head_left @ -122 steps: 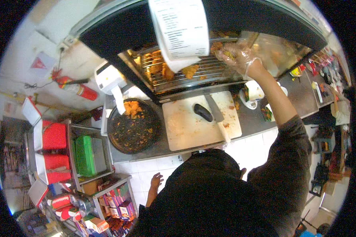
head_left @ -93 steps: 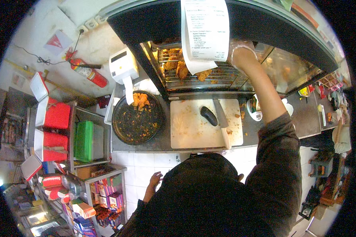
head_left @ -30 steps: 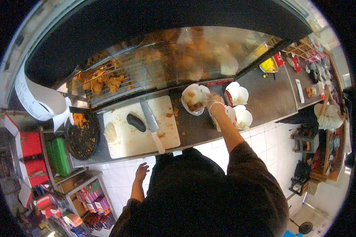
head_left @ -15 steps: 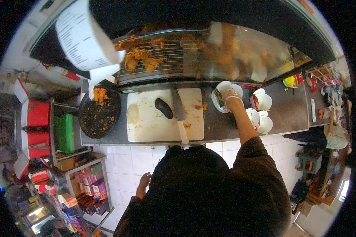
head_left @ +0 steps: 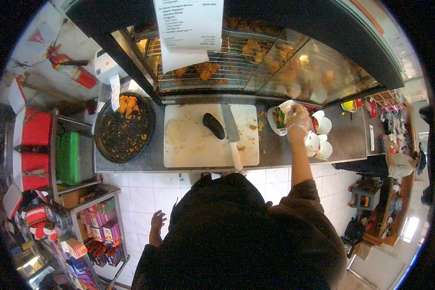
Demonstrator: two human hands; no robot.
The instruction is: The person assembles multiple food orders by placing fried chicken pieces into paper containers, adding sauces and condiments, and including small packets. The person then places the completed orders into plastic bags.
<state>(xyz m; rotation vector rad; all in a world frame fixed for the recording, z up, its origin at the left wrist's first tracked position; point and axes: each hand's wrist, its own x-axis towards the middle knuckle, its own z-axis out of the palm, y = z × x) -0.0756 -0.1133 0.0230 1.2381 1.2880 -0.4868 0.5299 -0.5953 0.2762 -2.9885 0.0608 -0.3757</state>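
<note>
My right hand (head_left: 298,117), in a clear plastic glove, is at the right side of an open white food box (head_left: 275,126) with something green and red inside. Its fingers are curled, and what they hold, if anything, is hidden. Down beside my body, well below the counter, hangs my left hand (head_left: 158,221), bare, with its fingers a little apart and nothing in it. A large knife (head_left: 232,129) lies on the white cutting board (head_left: 188,152), its pale handle over the near edge. Left of the blade rests a dark oblong object (head_left: 213,126).
A round black pan (head_left: 123,140) holds orange fried pieces. Open white cartons (head_left: 323,150) stand right of my hand. Behind the counter is a glass display case (head_left: 319,67) with fried chicken (head_left: 208,71) on racks. A paper receipt (head_left: 191,29) hangs in front. Shelves (head_left: 89,203) stand left.
My right hand has shifted from inside the white box to its right side, its fingers now curled. My left hand still hangs low. The hanging receipt swings right, and the view has shifted.
</note>
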